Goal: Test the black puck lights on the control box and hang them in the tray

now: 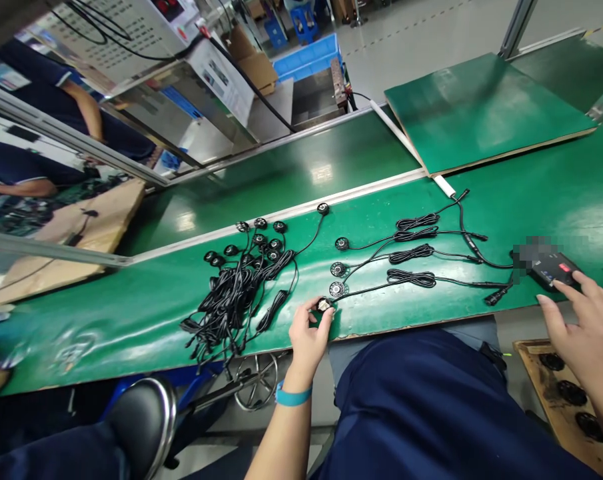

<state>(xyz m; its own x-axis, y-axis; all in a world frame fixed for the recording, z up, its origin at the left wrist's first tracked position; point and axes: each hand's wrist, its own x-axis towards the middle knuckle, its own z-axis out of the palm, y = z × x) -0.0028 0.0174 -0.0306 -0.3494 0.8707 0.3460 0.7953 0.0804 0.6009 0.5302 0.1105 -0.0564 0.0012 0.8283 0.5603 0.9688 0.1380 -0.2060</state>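
- Wooden board, nine o'clock in the view, with a small dark part and a cord on it.
- Stool, between seven and eight o'clock, below the green table.
- Cable pile, eight o'clock: tangled black leads on the table, most of their round heads gathered toward the far side.
- Left hand, six o'clock, blue band on the wrist; thumb and fingers are pinched narrowly on a round black head, whose cable runs off toward three.
- Three loose heads lie just beyond that hand, between twelve and one from it.
- Coiled cables, three o'clock, stacked in a column.
- Raised green board, two o'clock.
- Black box, three o'clock, partly pixelated.
- Wooden tray, four o'clock, holding round black parts.
- Right hand, just past three, spread wide, gripping nothing; fingertips meet the box's near edge, though I cannot tell whether they press.
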